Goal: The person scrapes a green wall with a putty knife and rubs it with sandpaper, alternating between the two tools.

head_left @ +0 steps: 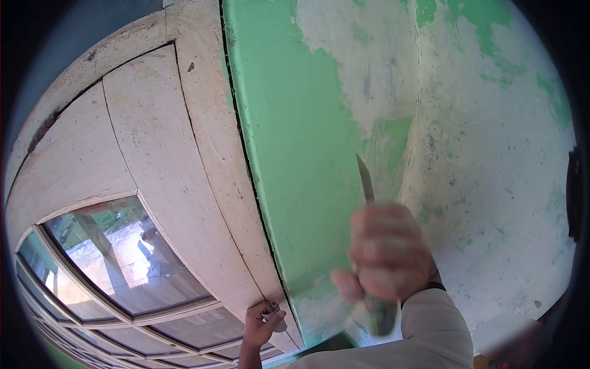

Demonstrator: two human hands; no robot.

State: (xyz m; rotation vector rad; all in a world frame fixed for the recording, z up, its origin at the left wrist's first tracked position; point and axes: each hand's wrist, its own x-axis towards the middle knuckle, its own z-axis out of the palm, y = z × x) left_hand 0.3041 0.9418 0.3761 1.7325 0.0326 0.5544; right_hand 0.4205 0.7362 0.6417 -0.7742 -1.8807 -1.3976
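My right hand (387,255) is closed around the handle of a scraper (366,181), blurred by motion. Its thin metal blade points up against the green painted wall (295,135), close to where the paint is worn to white plaster (491,184). My left hand (261,323) is lower down, beside the white door frame (209,154). It pinches a small pale object that I cannot make out. A pale sleeve covers my right forearm.
White wooden door panels (80,160) fill the left. Glass panes (123,258) below them show an outdoor scene. A dark fitting (574,194) sits at the right edge of the wall.
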